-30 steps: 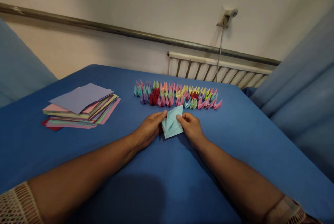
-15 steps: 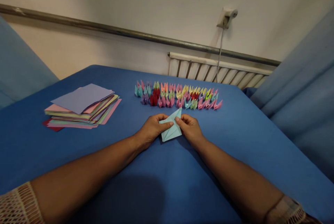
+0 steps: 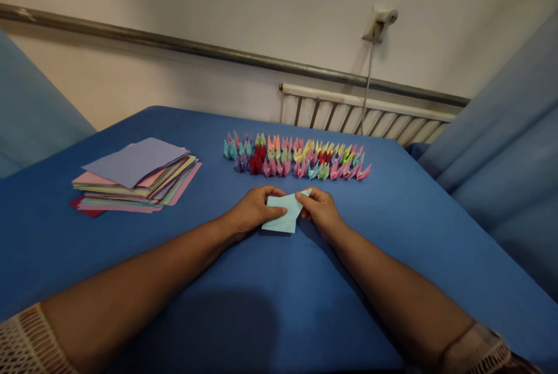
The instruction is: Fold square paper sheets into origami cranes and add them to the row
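Observation:
A partly folded sheet of light blue origami paper [image 3: 283, 218] is held between both hands, just above the blue table. My left hand [image 3: 258, 210] is closed on its left side, thumb lying flat on the front face and fingers behind. With thumb and fingers, my right hand [image 3: 320, 208] pinches the pointed flap at the upper right corner. The fingers behind the paper are partly hidden. Beyond the hands stand rows of small folded paper cranes [image 3: 300, 159] in pink, red, yellow, green, blue and purple.
On the left lies an uneven stack of coloured paper [image 3: 143, 171], a purple sheet on top. A blue cloth [image 3: 209, 310] covers the table. Behind it are a radiator [image 3: 331, 110], a metal pipe [image 3: 226, 54] and a wall socket with a cord [image 3: 378, 25]. Blue curtains [image 3: 514, 147] hang at both sides.
The light blue paper has turned clockwise, its point swinging from straight up to the upper right. My right hand has shifted slightly right with that point.

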`<state>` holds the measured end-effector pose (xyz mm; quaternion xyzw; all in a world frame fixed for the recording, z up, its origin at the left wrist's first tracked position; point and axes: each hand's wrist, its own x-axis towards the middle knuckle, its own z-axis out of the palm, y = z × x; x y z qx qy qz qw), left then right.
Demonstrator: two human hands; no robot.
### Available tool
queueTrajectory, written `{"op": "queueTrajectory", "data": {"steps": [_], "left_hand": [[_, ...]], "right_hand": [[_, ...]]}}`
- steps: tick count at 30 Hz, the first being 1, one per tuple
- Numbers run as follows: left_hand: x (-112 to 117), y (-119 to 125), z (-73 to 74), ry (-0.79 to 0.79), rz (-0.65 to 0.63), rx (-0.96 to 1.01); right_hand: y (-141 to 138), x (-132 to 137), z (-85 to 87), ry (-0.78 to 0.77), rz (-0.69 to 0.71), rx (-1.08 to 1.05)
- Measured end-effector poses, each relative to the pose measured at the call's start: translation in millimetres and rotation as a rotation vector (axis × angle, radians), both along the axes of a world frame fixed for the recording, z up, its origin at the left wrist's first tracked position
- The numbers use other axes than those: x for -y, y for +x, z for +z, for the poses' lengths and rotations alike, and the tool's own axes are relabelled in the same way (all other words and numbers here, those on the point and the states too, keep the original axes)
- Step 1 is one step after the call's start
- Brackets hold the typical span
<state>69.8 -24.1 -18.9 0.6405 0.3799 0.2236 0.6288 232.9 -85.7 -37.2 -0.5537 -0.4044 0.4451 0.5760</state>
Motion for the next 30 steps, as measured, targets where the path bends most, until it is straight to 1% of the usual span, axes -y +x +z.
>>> {"op": "queueTrajectory", "data": {"steps": [3, 6, 9, 11, 13, 14, 16, 18, 20, 21, 22, 24, 26, 28, 30], "left_hand": [[-5.3, -2.2, -1.2, -0.040, 0.008, 0.028], [-8.3, -2.2, -2.2, -0.064, 0.002, 0.071], [-13.4, -2.4, -4.8, -0.030, -0.005, 0.069], [-18.4, -4.0, -6.9, 0.025, -0.021, 0.015], [-22.6, -7.0, -8.4, 0.131, -0.074, -0.075], [-23.5, -8.6, -8.8, 0.212, -0.113, -0.133], [-22.1, -11.5, -8.6, 0.426, -0.189, -0.262], [-16.5, -12.9, -7.4, 0.681, -0.222, -0.367], [-8.9, -12.5, -5.4, 0.929, -0.261, -0.391], [-5.3, -11.7, -4.3, 1.026, -0.286, -0.384], [-2.2, -10.7, -3.4, 1.090, -0.322, -0.380], [2.0, -8.8, -2.1, 1.135, -0.421, -0.385], [3.6, -7.6, -1.4, 1.125, -0.505, -0.400], [3.6, -7.1, -1.1, 1.118, -0.538, -0.400], [3.0, -6.7, -0.9, 1.117, -0.534, -0.389]], "right_hand": [[5.6, -1.7, 1.8, -0.051, 0.038, 0.007], [10.8, -4.6, 0.9, -0.078, 0.050, 0.058], [16.0, -6.3, -2.5, -0.129, 0.043, 0.186], [18.7, -5.2, -5.1, -0.155, 0.070, 0.320], [20.0, -1.7, -6.4, -0.168, 0.120, 0.478], [20.0, 0.9, -6.2, -0.172, 0.142, 0.559], [19.3, 7.0, -4.2, -0.187, 0.170, 0.714], [19.0, 13.6, -1.3, -0.198, 0.163, 0.856], [21.4, 20.0, -0.3, -0.177, 0.113, 0.986], [24.4, 23.1, -1.0, -0.145, 0.088, 1.029], [28.6, 26.0, -2.7, -0.103, 0.074, 1.059], [40.6, 31.6, -8.2, -0.021, 0.097, 1.071], [54.8, 36.9, -13.9, 0.059, 0.140, 1.063], [67.1, 41.4, -17.1, 0.104, 0.153, 1.027], [74.2, 44.6, -16.4, 0.150, 0.201, 1.000]]}}
